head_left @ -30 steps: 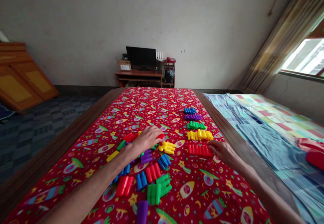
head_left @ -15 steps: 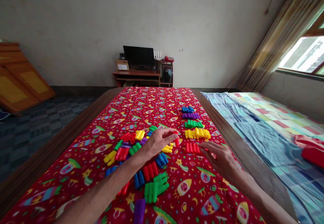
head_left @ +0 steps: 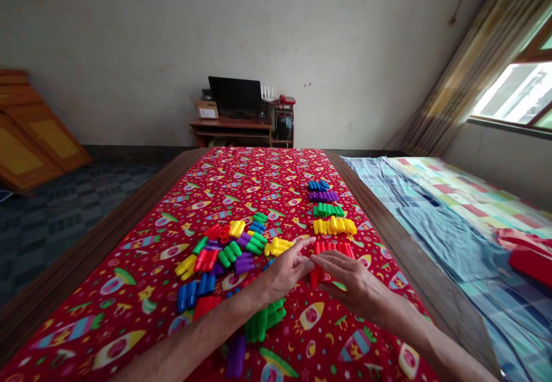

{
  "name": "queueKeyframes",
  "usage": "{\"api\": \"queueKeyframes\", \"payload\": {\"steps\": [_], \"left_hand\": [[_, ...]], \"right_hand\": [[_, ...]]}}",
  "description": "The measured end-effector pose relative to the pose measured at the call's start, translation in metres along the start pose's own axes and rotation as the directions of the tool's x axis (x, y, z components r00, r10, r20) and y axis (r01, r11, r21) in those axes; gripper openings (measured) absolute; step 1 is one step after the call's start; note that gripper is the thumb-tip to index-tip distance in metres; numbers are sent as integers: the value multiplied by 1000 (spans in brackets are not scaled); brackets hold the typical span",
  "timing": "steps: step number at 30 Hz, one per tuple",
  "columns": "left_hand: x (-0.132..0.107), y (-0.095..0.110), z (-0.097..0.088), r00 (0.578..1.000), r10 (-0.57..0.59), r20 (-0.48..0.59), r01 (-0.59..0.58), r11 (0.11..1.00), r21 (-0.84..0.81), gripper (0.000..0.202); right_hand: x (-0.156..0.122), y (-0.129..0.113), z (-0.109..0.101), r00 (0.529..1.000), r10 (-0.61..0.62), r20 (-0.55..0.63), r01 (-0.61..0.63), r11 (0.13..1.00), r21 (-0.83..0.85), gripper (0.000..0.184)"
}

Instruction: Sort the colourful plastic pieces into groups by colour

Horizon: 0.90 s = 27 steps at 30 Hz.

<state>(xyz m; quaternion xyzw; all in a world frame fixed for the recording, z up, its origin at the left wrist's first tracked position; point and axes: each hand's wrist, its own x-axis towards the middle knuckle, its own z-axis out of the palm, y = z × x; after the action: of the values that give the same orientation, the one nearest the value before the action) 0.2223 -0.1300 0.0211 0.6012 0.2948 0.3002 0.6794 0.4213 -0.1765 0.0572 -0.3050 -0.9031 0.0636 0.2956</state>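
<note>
My left hand (head_left: 284,271) and my right hand (head_left: 351,283) meet over the red patterned tablecloth (head_left: 241,183). Both close their fingertips on one red block (head_left: 316,277), which stands on end between them. Just beyond lies a row of red blocks (head_left: 335,248). Further back lie sorted rows of yellow blocks (head_left: 335,226), green blocks (head_left: 328,210), purple blocks (head_left: 323,196) and blue blocks (head_left: 318,185). A loose pile of mixed coloured blocks (head_left: 226,249) lies left of my left hand. My left forearm crosses over green blocks (head_left: 262,323).
The wooden table edge (head_left: 405,249) runs along the right, with a bed in checked sheets (head_left: 457,209) beside it. A desk with a monitor (head_left: 237,97) stands at the far wall. A wooden cabinet (head_left: 30,134) is at left, a curtained window (head_left: 513,94) at right.
My left hand left the pile with a red block and carried it right and nearer. My right hand drew back from the red row and met it at the block.
</note>
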Motion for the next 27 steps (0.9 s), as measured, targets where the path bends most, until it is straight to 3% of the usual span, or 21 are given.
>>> {"api": "queueKeyframes", "payload": {"steps": [5,8,11,16,20,23,27], "left_hand": [[0,-7,5,998,38,-43,-34,996,79,71],[-9,4,0,988,142,-62,-113,935,335,52],[-30,18,-14,967,246,-58,-160,773,614,35],[-74,18,-36,926,372,60,-247,480,842,29],[-109,10,-39,926,301,229,-315,275,908,34],[-133,8,-37,922,218,320,-358,163,919,55],[-143,4,-38,917,215,335,-359,82,930,60]], "right_hand": [[-5,-3,9,999,24,-22,-25,998,-59,51],[-11,14,7,997,63,-44,-68,989,-128,44],[-24,46,0,990,120,-72,-133,968,-214,40],[-39,86,-5,990,139,-13,-138,958,-251,36],[-38,89,2,989,126,73,-102,958,-266,32],[-37,88,3,992,101,81,-72,951,-299,34],[-33,76,-3,997,79,4,-75,955,-285,30]]}}
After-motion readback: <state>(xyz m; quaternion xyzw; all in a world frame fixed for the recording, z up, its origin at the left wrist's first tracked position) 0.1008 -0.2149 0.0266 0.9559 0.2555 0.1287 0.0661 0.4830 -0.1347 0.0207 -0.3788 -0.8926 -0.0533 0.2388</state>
